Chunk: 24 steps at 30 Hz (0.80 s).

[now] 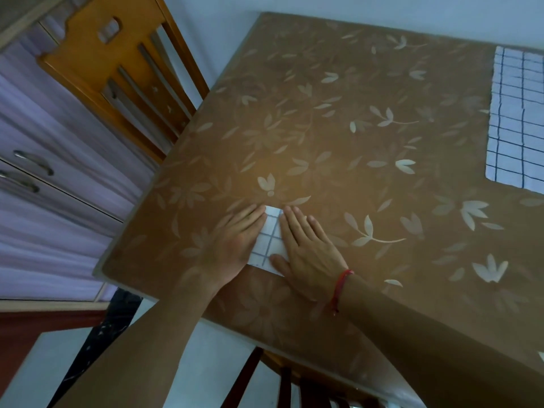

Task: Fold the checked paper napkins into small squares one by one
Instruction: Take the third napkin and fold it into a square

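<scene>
A small folded checked napkin (269, 241), white with blue lines, lies near the front left of the brown leaf-patterned table (338, 128). My left hand (232, 240) lies flat on its left side with straight fingers. My right hand (306, 245) presses flat on its right side, thumb across the napkin's near edge; a red thread circles that wrist. Only a narrow strip of the napkin shows between the hands. A stack of unfolded checked napkins (518, 119) lies at the far right of the table, partly cut off by the frame.
A wooden chair (117, 69) stands at the table's left far corner. Pale cabinet drawers with metal handles (32, 163) fill the left side. Another chair's dark frame (282, 384) shows under the table's near edge.
</scene>
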Motion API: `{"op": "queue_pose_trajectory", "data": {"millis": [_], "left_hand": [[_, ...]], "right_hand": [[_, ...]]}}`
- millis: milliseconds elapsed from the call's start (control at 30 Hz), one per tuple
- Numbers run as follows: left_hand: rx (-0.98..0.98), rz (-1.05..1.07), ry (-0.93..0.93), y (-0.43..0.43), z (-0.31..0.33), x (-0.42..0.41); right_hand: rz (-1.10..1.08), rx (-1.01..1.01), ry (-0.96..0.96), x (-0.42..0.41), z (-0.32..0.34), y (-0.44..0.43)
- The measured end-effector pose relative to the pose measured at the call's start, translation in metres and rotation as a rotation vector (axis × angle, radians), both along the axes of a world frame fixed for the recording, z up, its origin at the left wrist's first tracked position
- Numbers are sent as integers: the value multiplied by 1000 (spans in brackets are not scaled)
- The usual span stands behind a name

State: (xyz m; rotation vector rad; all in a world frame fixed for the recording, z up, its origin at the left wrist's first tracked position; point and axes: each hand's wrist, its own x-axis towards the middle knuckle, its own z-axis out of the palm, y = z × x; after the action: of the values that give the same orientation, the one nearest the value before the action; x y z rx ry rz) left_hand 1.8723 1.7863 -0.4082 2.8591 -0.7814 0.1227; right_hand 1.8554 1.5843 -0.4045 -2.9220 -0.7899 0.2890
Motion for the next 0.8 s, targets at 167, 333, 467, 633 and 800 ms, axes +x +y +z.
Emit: {"op": "queue_pose_trajectory", "data": {"millis": [167,333,467,633,800], "left_hand": [[0,-18,3,3,5,-8],[-15,-103,27,26,5,-62],[-28,-115,99,30,17,-80],[-509,379,245,6,48,-54],[-1143,848,715,-15,70,-14]], "right_hand": [[-34,-24,16,-5,1,-8],[-41,-19,35,-7,5,-6],[-50,-18,64,-6,8,-4],[-145,228,288,8,39,-4],[-673,874,379,18,80,-15]]}}
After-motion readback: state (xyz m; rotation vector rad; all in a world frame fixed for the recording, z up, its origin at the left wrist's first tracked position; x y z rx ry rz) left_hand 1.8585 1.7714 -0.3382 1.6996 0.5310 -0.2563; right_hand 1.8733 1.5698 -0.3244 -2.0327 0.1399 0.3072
